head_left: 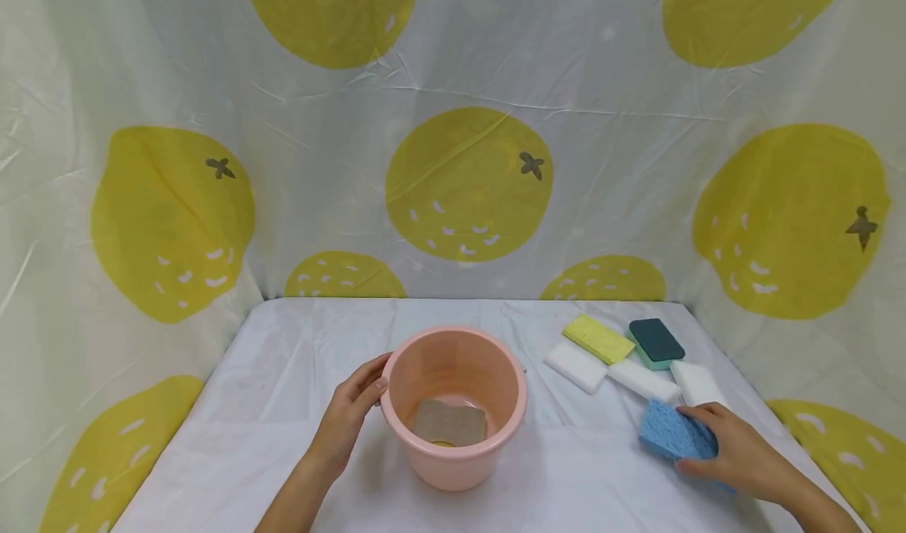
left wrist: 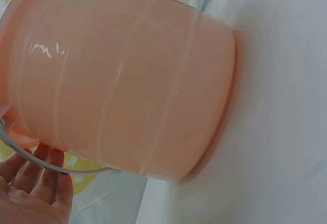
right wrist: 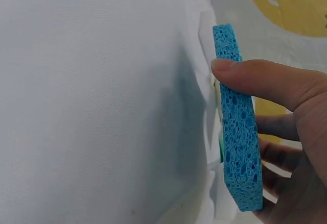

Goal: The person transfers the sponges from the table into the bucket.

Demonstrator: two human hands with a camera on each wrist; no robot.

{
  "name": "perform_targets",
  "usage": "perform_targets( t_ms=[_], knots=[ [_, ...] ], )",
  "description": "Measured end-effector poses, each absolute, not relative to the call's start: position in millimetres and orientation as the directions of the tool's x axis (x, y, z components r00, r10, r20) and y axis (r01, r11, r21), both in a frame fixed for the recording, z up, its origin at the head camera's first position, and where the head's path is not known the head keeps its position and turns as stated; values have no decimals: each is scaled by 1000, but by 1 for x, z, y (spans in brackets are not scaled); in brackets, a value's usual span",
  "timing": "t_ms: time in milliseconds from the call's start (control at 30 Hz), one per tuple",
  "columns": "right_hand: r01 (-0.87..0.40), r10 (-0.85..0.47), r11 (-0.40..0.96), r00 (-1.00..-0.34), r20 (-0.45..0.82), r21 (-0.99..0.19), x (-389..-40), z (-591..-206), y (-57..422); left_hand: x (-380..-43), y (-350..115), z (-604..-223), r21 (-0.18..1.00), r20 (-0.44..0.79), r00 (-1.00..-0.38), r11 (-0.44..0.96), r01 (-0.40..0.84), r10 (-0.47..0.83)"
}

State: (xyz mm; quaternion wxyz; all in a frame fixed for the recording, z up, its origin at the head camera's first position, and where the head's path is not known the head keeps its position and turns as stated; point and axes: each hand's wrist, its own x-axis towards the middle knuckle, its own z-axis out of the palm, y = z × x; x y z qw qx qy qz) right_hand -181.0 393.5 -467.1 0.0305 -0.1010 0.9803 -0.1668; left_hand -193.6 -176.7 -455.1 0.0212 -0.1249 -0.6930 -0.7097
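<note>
A person's left hand (head_left: 348,413) steadies a pink bucket (head_left: 454,472) at its near-left rim, thumb laid over the lip and fingers bent against the outer wall, a narrow hold. In the left wrist view, a grey handle (left wrist: 84,172) curves down across those fingers. The bucket stands on a white cloth (head_left: 594,478), just to the right of the left hand's grip, its mouth facing up. At the bottom, a flat brown sponge (head_left: 449,421) lies inside, with a sliver of yellow (head_left: 443,443) showing at its near edge.

To the right of the bucket, well apart from the left hand, sponges lie in a loose cluster beyond the right hand (head_left: 739,448). From left to right come a white sponge (head_left: 576,366), a yellow sponge (head_left: 599,339) just behind it, a second white sponge (head_left: 642,380), a green sponge (head_left: 657,343) with a dark face farther back, and a third white sponge (head_left: 697,384), closest to the right hand's knuckles.

At far right, the right hand holds a blue sponge (head_left: 672,431) between thumb and fingers, the grip only as wide as the sponge, which faces the bucket.
</note>
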Motion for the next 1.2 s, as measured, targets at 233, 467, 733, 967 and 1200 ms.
perform_targets(
  t_ms=[233, 467, 733, 967, 1200],
  knots=[
    [-153, -183, 934, -981, -65, -324, -181, -462, 395, -194, -177, -455, 976, 216, -965, -48, 211, 147],
    [-163, -180, 938, -983, -29, -306, -179, -459, 400, -195, -177, -455, 976, 217, -964, -46, 212, 154],
    [-179, -191, 933, -982, -8, -312, -182, -449, 397, -195, -177, -455, 977, 213, -964, -48, 208, 156],
    [-190, -208, 932, -978, -27, -308, -191, -431, 383, -194, -177, -454, 978, 207, -968, -45, 202, 144],
    [-240, -252, 916, -968, 6, -320, -195, -414, 367, -194, -176, -454, 980, 200, -970, -54, 194, 141]
  ],
)
